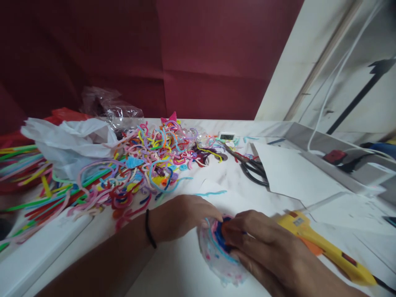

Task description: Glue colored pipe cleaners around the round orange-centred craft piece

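Note:
A round, translucent craft piece (213, 258) with pink specks lies on the white tabletop in front of me. Dark blue coils fill its middle, and a light blue pipe cleaner (220, 247) curves across it. From the upper left, my left hand (185, 216) is closed at the far rim, fingertips near one end of the pipe cleaner. My right hand (269, 247) bends over the right side, fingers pressed on the dark blue middle and thumb by the pipe cleaner's other end. The right fingers hide part of the piece.
Behind my left hand spreads a heap of colourful pipe cleaners (161, 144), beside a white plastic bag (74, 140). A yellow glue gun (331, 249) lies right of my right hand. Farther back are black-handled scissors (255, 173), a small digital display (227, 136) and a grey tray (321, 144).

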### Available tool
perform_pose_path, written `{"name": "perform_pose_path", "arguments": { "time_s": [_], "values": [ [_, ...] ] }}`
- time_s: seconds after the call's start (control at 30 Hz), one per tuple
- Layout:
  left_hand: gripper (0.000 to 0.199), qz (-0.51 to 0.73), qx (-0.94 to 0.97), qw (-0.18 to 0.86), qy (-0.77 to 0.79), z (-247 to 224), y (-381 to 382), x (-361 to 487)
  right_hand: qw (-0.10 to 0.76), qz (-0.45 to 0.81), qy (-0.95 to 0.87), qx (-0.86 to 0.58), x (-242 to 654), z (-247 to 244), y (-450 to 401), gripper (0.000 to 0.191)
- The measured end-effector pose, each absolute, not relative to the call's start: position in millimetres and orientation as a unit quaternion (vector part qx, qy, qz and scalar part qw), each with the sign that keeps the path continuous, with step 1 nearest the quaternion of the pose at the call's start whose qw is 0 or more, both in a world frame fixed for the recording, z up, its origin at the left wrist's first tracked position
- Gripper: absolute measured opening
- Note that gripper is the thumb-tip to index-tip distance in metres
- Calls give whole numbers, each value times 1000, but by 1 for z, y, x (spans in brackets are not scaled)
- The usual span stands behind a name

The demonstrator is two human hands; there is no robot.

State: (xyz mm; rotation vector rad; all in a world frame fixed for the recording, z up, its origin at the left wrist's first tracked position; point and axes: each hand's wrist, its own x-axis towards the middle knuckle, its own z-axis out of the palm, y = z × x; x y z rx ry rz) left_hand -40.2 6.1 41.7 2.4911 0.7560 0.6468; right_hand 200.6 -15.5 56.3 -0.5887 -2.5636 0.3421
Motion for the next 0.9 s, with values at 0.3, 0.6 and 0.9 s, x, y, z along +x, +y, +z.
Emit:
{"name": "perform_pose_path", "arguments": {
  "time_s": [0.3,0.6,0.9],
  "values": [
    [52,241,908,192,283,40,5,-37,179,-25,-969,-169,194,59,-13,33],
    [55,241,911,178,282,35,8,-38,178,-58,-964,-186,190,54,-15,29],
    [55,260,908,145,295,38,7,-35,203,-53,-957,-201,188,55,-16,30]
  ]
}}
